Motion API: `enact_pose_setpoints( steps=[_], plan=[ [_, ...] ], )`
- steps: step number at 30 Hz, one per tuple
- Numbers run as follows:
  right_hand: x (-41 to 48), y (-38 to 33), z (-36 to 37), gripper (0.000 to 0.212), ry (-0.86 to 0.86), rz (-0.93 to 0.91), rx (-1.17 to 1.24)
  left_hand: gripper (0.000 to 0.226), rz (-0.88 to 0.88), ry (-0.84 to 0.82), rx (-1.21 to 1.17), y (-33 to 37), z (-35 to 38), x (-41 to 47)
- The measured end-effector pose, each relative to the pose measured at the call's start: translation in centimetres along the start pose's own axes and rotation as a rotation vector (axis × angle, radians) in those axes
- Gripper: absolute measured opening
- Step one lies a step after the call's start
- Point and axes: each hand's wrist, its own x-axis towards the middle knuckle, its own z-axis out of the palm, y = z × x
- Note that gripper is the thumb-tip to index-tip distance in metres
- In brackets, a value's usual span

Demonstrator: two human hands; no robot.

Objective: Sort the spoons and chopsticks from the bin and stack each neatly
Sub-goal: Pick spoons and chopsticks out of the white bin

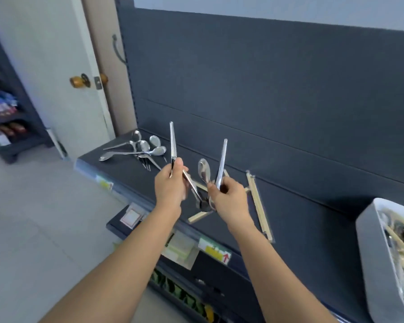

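My left hand is shut on metal spoons, one handle pointing up and another slanting down to the right. My right hand grips more spoons, one bowl up and one handle up, above the dark shelf. Several loose spoons lie in a pile at the shelf's left end. Wooden chopsticks lie on the shelf right of my hands, with more chopsticks crossed beneath them. The white bin at the right edge holds more chopsticks and cutlery.
A dark back panel rises behind the shelf. Price labels line the shelf's front edge, with stocked shelves below. A white door with a knob and another stocked rack stand to the left. Grey floor lies below left.
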Motion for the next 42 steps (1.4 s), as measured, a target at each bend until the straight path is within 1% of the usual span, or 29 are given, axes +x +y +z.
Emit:
enact_pose_setpoints(
  steps=[4, 8, 12, 14, 16, 18, 20, 22, 23, 25, 26, 27, 28, 30, 31, 32, 34, 36, 38, 42],
  plan=[
    [1.2, -1.2, 6.3, 0.035, -0.069, 0.024, -0.013, 0.036, 0.004, 0.010, 0.054, -0.5, -4.5, 4.8],
    [3.5, -2.1, 11.1, 0.026, -0.116, 0.047, -0.007, 0.036, 0.011, 0.028, 0.096, -0.6, -7.0, 9.3],
    [6.9, -2.6, 15.3, 0.031, -0.143, 0.087, -0.013, 0.036, -0.009, 0.037, 0.172, -1.3, -8.7, 14.9],
    [9.1, -2.5, 17.1, 0.029, -0.155, 0.108, -0.020, 0.037, -0.016, 0.031, 0.234, -1.6, -9.1, 18.1],
    [11.5, -2.3, 18.8, 0.021, -0.154, 0.135, -0.010, 0.041, -0.012, 0.021, 0.293, -1.8, -9.4, 21.4],
    [13.9, -2.1, 20.3, 0.018, -0.137, 0.154, -0.020, 0.044, 0.024, 0.011, 0.386, -2.0, -9.6, 24.8],
    [16.0, -1.9, 21.8, 0.020, -0.130, 0.177, -0.039, 0.044, 0.066, -0.023, 0.517, -1.9, -9.7, 27.7],
    [17.6, -1.8, 23.1, 0.013, -0.128, 0.207, -0.052, 0.044, 0.061, -0.090, 0.594, -1.9, -9.7, 30.3],
    [18.3, -1.7, 23.8, 0.018, -0.122, 0.215, -0.069, 0.040, 0.041, -0.125, 0.629, -1.9, -9.6, 31.4],
    [19.2, -1.3, 24.8, 0.040, -0.117, 0.190, -0.131, 0.029, 0.013, -0.182, 0.726, -2.4, -9.4, 33.6],
    [19.5, -0.9, 25.3, 0.050, -0.116, 0.163, -0.195, 0.022, 0.003, -0.208, 0.781, -2.5, -9.3, 34.3],
    [19.6, -0.5, 25.7, 0.058, -0.114, 0.125, -0.282, 0.022, -0.008, -0.245, 0.838, -2.7, -9.3, 35.1],
    [19.7, -0.1, 25.9, 0.061, -0.120, 0.088, -0.393, 0.038, -0.016, -0.298, 0.897, -3.0, -9.2, 35.6],
    [19.8, 0.4, 26.3, 0.058, -0.130, 0.013, -0.613, 0.081, -0.017, -0.449, 1.018, -4.1, -9.2, 36.4],
    [20.0, 0.6, 26.5, 0.054, -0.130, -0.006, -0.680, 0.089, -0.010, -0.503, 1.087, -4.7, -9.2, 36.5],
    [20.1, 0.7, 26.7, 0.051, -0.129, -0.016, -0.718, 0.086, 0.013, -0.538, 1.155, -5.2, -9.3, 36.5],
    [20.2, 0.7, 27.1, 0.052, -0.130, -0.014, -0.758, 0.063, 0.117, -0.578, 1.295, -6.0, -9.5, 36.5],
    [20.1, 0.5, 27.5, 0.054, -0.132, 0.019, -0.775, 0.051, 0.150, -0.620, 1.388, -6.4, -9.8, 36.5],
    [19.8, 0.2, 27.5, 0.055, -0.122, 0.048, -0.773, 0.049, 0.174, -0.645, 1.399, -6.3, -10.1, 36.5],
    [19.0, -0.6, 27.1, 0.059, -0.101, 0.114, -0.765, 0.047, 0.281, -0.652, 1.437, -5.3, -10.9, 36.6]
  ],
)
